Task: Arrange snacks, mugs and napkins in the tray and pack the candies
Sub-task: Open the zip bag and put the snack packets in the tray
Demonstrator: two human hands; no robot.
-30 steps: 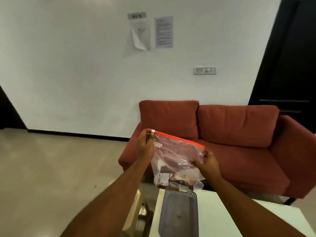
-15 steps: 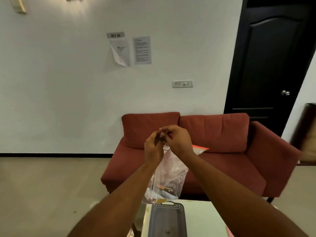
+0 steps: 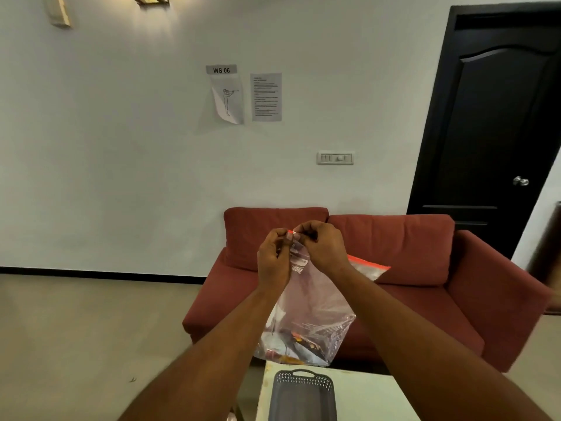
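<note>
Red sofa [image 3: 409, 268] behind the white desk [image 3: 364, 396]; grey perforated tray [image 3: 303, 396] sits on it. Clear zip bag [image 3: 312, 314] hangs above the tray, candies [image 3: 300, 344] at the bottom. Your left hand [image 3: 274, 259] and right hand [image 3: 323, 247] both pinch its orange-strip corner.

Left hand [image 3: 273, 259]: raised ahead at mid-frame, back toward camera, fingers curled, thumb and fingertips pinched on top corner of zip bag [image 3: 306, 311]. Left forearm: bare, running from lower left of frame up to the wrist, just left of the bag. Right hand [image 3: 323, 249]: touching the left at the fingertips, knuckles up, fingers bent, pinched on the same corner of the bag's orange seal. Right forearm: bare, running from lower right of frame, crossing in front of the bag's upper right part.
</note>
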